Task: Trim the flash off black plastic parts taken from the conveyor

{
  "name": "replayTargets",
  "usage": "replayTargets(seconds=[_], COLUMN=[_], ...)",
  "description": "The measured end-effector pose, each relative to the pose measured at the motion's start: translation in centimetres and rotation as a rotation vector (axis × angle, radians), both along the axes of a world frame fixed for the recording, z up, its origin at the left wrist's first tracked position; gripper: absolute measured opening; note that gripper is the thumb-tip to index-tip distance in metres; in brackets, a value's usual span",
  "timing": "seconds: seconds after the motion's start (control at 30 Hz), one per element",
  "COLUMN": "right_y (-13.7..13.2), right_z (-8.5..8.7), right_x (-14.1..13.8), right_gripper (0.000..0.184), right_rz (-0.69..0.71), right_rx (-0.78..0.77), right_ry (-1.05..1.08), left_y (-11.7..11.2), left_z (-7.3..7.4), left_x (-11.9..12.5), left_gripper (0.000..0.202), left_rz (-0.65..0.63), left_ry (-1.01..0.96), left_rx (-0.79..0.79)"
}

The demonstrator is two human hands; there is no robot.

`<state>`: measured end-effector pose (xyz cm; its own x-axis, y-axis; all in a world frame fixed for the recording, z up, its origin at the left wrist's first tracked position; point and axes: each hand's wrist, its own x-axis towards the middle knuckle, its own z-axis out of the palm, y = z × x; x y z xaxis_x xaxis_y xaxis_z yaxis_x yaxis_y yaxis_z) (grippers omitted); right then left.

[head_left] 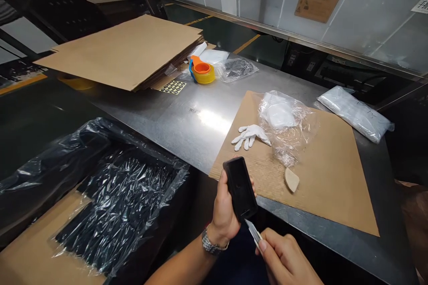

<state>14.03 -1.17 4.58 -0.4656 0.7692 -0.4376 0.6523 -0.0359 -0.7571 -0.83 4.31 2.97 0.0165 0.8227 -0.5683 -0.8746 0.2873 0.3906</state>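
My left hand (223, 211) is wrapped round a black rectangular plastic shell (238, 185) with a raised rim and rounded corners, held tilted in front of the table edge. A utility knife (254, 233) is gripped in my right hand (284, 256), its blade pointing up and left. The blade tip lies at the bottom edge of the shell; whether it touches cannot be made out. Beyond my hands, a white glove (251, 136) rests on a cardboard sheet (327, 182), near a beige wedge-shaped block (292, 180).
A clear bag with white pieces (279, 113) lies on the cardboard. Farther back are a tape dispenser (202, 71), a sticker sheet (173, 87) and stacked cardboard (127, 49). A wrapped bundle (356, 113) sits at right. At lower left, a lined box holds plastic-wrapped black parts (117, 209).
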Motion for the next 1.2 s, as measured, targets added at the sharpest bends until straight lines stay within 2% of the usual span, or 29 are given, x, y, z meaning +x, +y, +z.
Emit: replayTargets(seconds=[0.23,0.47,0.7,0.83,1.03,1.1,1.2], right_y=[0.1,0.2,0.6,0.5,0.2,0.1,-0.3], right_z=[0.0,0.1,0.5,0.1,-0.8,-0.8,-0.8], right_x=[-0.2,-0.4,-1.1,-1.4,-1.3,-1.1,-0.8], right_gripper=[0.037,0.035,0.038,0.041,0.044,0.04,0.027], right_rz=[0.017,-0.032,-0.029,-0.013,-0.104,-0.111,-0.023], right_rx=[-0.055,-0.04,-0.186,-0.192,-0.318,-0.197,0.254], right_ry=[-0.042,0.017,0.05,0.033,0.2,0.162,0.007], left_y=[-0.2,-0.5,-0.7,-0.7,-0.5,-0.5,-0.3], left_z=[0.1,0.1,0.1,0.1,-0.1,-0.1,-0.1], left_x=[0.1,0.2,0.4,0.4,0.6,0.6,0.6], left_gripper=[0.046,0.058,0.059,0.055,0.053,0.052,0.049], left_rz=[0.026,0.085,0.126,0.181,0.29,0.34,0.4], left_ry=[0.009,0.093,0.132,0.14,0.116,0.096,0.073], left_rx=[0.038,0.069,0.117,0.142,0.109,0.111,0.121])
